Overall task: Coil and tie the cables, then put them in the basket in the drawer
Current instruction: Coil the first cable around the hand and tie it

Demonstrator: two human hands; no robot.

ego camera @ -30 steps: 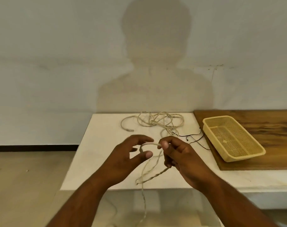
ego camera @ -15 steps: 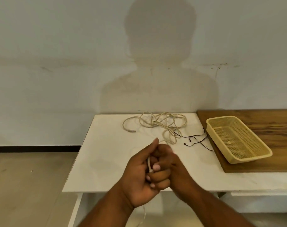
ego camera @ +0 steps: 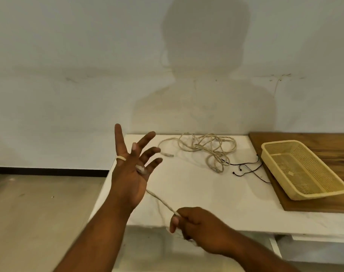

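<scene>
My left hand (ego camera: 131, 173) is raised over the table's left edge, palm toward me and fingers spread. A beige cable (ego camera: 161, 202) loops round the base of its thumb, and the cable's plug end lies against the palm. From there the cable runs taut, down and right, to my right hand (ego camera: 198, 228), which pinches it at the table's front edge. A second beige cable (ego camera: 206, 150) lies tangled at the back of the white table (ego camera: 206, 193). A thin black earphone cable (ego camera: 245, 167) lies to its right. The yellow basket (ego camera: 332, 190) stands empty on the right.
The basket rests on a brown wooden board (ego camera: 324, 142) along the table's right side. A plain wall stands right behind the table, with my shadow on it. Bare floor lies to the left, below the table edge.
My hands were clasped together on the cable near the front edge. Now the left has risen and spread with the cable on its thumb, and the right has pulled down and right.
</scene>
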